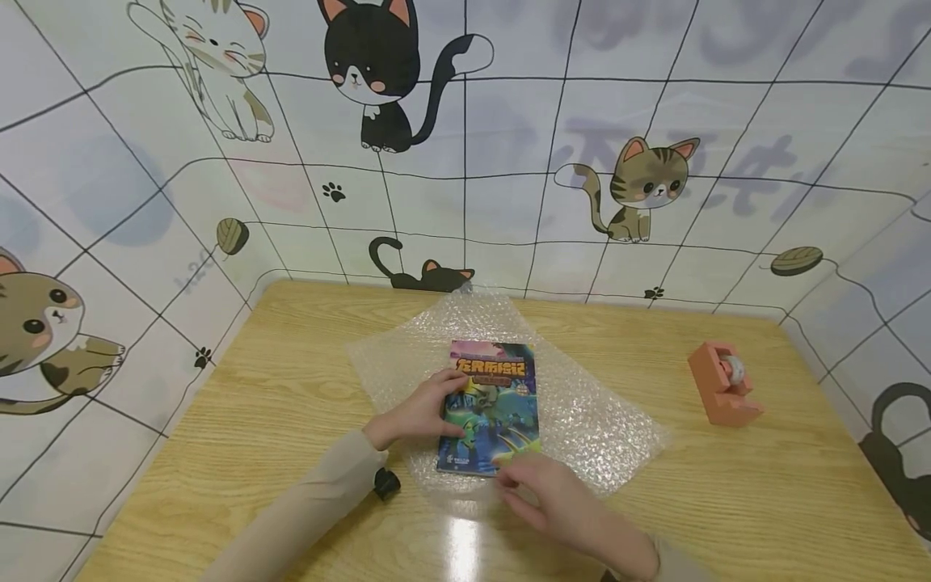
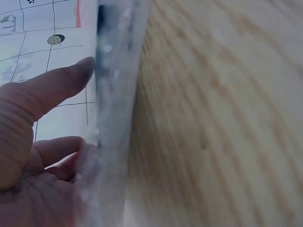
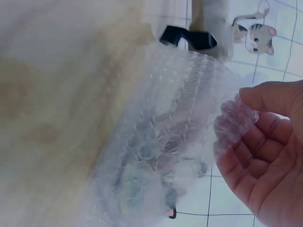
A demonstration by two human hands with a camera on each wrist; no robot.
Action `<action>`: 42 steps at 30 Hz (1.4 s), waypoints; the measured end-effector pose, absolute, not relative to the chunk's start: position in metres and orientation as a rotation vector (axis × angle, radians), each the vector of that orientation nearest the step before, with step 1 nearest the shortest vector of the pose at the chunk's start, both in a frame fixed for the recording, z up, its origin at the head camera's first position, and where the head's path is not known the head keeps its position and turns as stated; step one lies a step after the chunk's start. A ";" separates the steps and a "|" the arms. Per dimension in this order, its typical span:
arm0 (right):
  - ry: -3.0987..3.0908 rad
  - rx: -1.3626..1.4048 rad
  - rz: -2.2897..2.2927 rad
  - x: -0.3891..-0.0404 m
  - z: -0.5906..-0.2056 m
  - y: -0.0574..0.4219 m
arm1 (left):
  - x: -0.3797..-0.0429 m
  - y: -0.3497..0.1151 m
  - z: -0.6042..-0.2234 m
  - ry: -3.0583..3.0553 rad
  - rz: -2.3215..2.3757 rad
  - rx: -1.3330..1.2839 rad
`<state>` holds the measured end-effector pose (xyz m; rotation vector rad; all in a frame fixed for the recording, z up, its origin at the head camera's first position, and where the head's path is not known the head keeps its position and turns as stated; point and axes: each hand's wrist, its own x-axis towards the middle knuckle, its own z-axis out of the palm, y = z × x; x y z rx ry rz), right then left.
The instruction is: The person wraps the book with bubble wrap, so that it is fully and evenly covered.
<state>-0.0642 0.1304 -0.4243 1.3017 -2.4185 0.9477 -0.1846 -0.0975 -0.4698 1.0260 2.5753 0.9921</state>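
Note:
A colourful book (image 1: 502, 416) with yellow Chinese lettering lies face up on a sheet of clear bubble wrap (image 1: 604, 424). My left hand (image 1: 422, 410) rests on the book's left side, thumb and fingers spread across its cover. By the book's lower right corner, my right hand (image 1: 553, 495) pinches the near edge of the sheet. In the right wrist view, the thumb and fingers of the right hand (image 3: 270, 151) hold a lifted bunch of bubble wrap (image 3: 189, 90). The left wrist view shows bubble wrap (image 2: 113, 109) along the book's edge beside the left thumb.
An orange tape dispenser (image 1: 723, 386) with a roll of tape stands on the right of the wooden table (image 1: 291, 347). A cat-printed cloth (image 1: 502, 162) rises behind the table and along both sides. A black wrist device (image 1: 387, 483) is by the left sleeve.

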 end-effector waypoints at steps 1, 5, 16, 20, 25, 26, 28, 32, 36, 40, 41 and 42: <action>-2.430 1.282 0.967 -0.067 -0.423 0.130 | -0.185 -0.098 -0.470 2.575 0.992 1.024; -2.469 1.209 1.056 -0.080 -0.417 0.128 | -0.184 -0.098 -0.470 2.572 0.997 1.019; -2.521 1.104 1.215 -0.111 -0.416 0.128 | -0.184 -0.098 -0.469 2.583 0.982 1.039; -2.600 1.003 1.283 -0.122 -0.420 0.128 | -0.184 -0.098 -0.469 2.584 0.986 1.053; -2.666 0.910 1.301 -0.132 -0.426 0.128 | -0.185 -0.099 -0.472 2.590 1.049 1.130; -2.678 0.900 1.306 -0.135 -0.428 0.128 | -0.186 -0.100 -0.473 2.590 1.066 1.142; -2.697 0.891 1.318 -0.139 -0.431 0.129 | -0.186 -0.100 -0.474 2.578 1.097 1.141; -2.724 0.887 1.320 -0.147 -0.439 0.128 | -0.185 -0.100 -0.473 2.543 1.110 1.041; -2.728 0.885 1.283 -0.153 -0.443 0.126 | -0.184 -0.100 -0.472 2.542 1.061 0.969; -2.755 0.852 1.228 -0.157 -0.448 0.123 | -0.184 -0.099 -0.471 2.555 1.011 0.968; -2.765 0.843 1.216 -0.159 -0.450 0.123 | -0.184 -0.099 -0.471 2.555 1.003 0.970; -2.772 0.836 1.211 -0.160 -0.451 0.123 | -0.184 -0.099 -0.471 2.559 0.991 0.975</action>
